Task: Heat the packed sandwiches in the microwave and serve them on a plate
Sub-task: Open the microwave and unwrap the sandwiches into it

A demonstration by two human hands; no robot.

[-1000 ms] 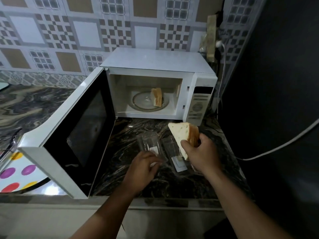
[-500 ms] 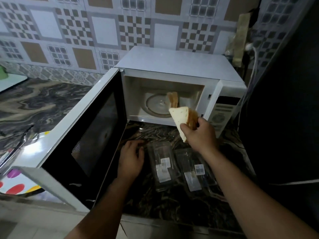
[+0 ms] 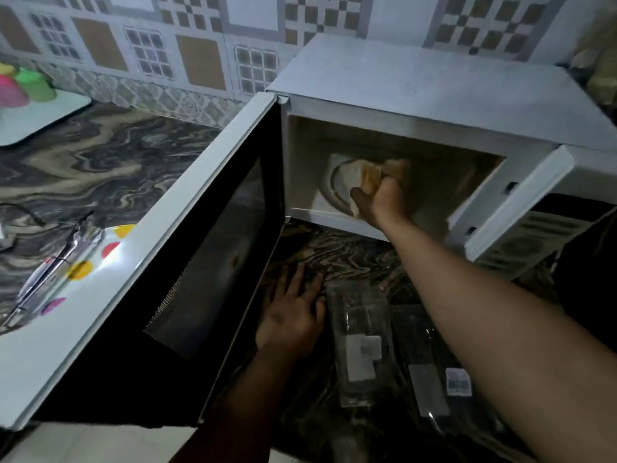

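Pale triangular sandwich (image 3: 362, 177), pinched in our right hand (image 3: 384, 203) inside the white microwave (image 3: 417, 91), over the round glass turntable (image 3: 335, 182). Our left hand (image 3: 293, 315), fingers spread, rests flat on the marbled counter (image 3: 83, 162) beside two clear plastic packs (image 3: 360, 342).

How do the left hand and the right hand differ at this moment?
The right hand reaches inside the microwave, its grip on a sandwich; the left hand lies flat and empty on the counter, beside clear packs. Right arm stretched forward, left kept near. Both are bare.
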